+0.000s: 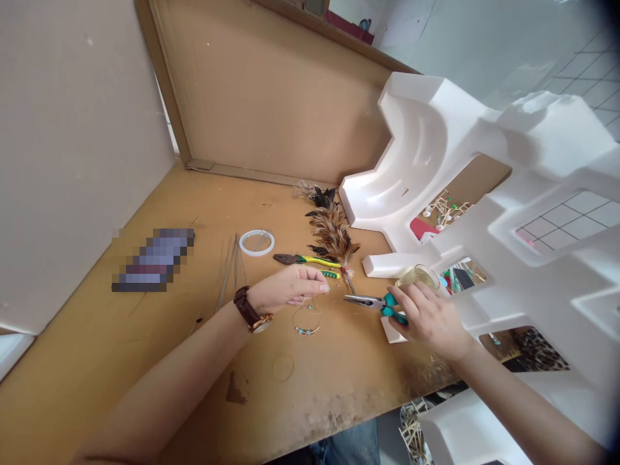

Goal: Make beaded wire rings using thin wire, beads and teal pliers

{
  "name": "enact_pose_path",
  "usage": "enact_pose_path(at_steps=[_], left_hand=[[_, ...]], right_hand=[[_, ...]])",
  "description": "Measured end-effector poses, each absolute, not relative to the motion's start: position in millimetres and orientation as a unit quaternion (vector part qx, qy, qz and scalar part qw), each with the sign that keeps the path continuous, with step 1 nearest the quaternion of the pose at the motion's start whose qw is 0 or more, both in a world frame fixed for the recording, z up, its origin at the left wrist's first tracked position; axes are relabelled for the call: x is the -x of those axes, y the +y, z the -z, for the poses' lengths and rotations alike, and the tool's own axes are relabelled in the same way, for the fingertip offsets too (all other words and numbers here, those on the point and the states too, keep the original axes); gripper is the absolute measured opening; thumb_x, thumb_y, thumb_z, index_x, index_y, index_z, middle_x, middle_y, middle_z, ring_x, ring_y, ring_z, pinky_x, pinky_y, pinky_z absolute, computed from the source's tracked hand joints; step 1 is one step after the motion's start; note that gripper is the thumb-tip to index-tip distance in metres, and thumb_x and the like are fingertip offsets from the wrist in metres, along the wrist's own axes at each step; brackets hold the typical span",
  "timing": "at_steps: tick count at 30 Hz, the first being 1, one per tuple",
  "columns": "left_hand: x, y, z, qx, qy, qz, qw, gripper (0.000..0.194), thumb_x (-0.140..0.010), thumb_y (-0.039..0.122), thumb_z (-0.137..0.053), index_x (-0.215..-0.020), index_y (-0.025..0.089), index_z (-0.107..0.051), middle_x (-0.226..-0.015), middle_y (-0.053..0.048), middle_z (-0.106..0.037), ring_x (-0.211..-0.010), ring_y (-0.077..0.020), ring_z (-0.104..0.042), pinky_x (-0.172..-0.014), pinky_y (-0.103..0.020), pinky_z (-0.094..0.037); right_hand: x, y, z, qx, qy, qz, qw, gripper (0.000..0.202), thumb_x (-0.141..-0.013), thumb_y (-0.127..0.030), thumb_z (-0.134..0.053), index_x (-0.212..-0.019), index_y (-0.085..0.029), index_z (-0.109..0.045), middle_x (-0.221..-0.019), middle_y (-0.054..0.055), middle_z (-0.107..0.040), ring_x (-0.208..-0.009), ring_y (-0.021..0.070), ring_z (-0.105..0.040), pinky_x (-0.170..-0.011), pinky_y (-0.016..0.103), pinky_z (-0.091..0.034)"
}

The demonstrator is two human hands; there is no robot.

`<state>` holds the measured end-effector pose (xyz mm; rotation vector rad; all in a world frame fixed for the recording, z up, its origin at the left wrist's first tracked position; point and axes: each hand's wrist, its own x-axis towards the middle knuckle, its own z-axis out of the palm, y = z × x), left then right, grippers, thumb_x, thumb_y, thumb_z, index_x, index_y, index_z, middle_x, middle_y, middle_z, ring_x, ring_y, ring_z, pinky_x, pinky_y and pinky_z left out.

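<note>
My left hand (295, 284) is closed in a pinch, with a brown-strapped watch on its wrist. Just under its fingers is a thin wire hoop (318, 318) with small turquoise and reddish beads along its bottom; it appears to hang from the pinch, though the held end is hard to make out. My right hand (431, 316) grips needle-nose pliers (361, 301) by their teal handles. Their jaws point left toward my left fingertips, a short gap away. Behind my right fingers stands a glass cup (427, 274), partly hidden.
Beyond my left hand lie dark-jawed pliers (287, 259), a green-yellow cutter (331, 275), a brown feather bunch (332, 229) and a white tape roll (256, 243). Thin wires (227, 271) and a blurred-out dark object (155, 261) lie leftward. White foam packing (484, 245) rises on the right.
</note>
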<state>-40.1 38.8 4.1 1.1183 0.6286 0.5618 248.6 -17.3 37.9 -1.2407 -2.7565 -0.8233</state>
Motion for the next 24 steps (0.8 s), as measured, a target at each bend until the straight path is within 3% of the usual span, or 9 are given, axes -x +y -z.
enact_pose_path(at_steps=[7, 24], left_hand=[[38, 38, -4, -0.495, 0.287, -0.254, 0.780, 0.022, -0.069, 0.030, -0.064, -0.071, 0.013, -0.051, -0.046, 0.010, -0.032, -0.036, -0.0004, -0.018, -0.037, -0.018, -0.007], [41, 40, -1, -0.500, 0.264, -0.244, 0.788, 0.020, -0.073, 0.029, -0.061, -0.072, 0.013, -0.050, -0.047, 0.010, -0.031, -0.037, -0.0004, -0.018, -0.037, -0.017, -0.009]], right_hand=[[-233, -11, -62, 0.339, -0.891, 0.300, -0.022, 0.032, -0.084, -0.028, -0.049, -0.114, -0.015, -0.051, -0.088, 0.009, -0.058, -0.079, 0.0220, -0.046, -0.069, 0.034, -0.035], [-227, -10, -63, 0.325, -0.897, 0.298, -0.027, 0.028, -0.085, -0.022, -0.049, -0.112, -0.016, -0.051, -0.087, 0.008, -0.059, -0.080, 0.0216, -0.047, -0.068, 0.033, -0.037]])
